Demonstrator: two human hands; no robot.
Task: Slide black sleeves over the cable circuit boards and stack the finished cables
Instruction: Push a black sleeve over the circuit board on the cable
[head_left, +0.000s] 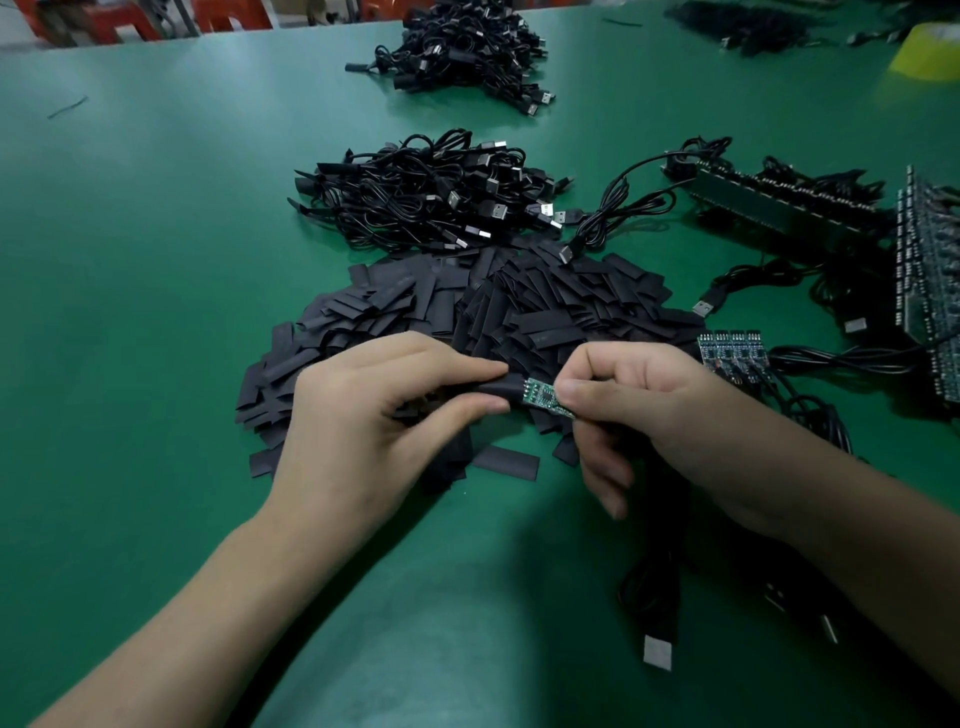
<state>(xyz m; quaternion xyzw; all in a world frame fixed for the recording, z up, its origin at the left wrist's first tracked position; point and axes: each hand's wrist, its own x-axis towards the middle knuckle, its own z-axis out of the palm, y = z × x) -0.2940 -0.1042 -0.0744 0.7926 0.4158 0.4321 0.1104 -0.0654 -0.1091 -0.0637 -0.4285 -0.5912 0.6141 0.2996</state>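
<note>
- Fingers (457, 370) of your left hand (374, 415) pinch a black sleeve (497, 388), its mouth meeting the circuit board (543, 397).
- Your right hand (665, 410) pinches the circuit board's other end.
- Both hover over the sleeve pile (545, 312) on the counter (156, 260).

All I get on my feed is a pair of bare hands, left hand (374, 415) and right hand (660, 410), nails cut short. The left forearm (208, 597) and right forearm (857, 545) are bare too, right down to the frame edge.
</note>
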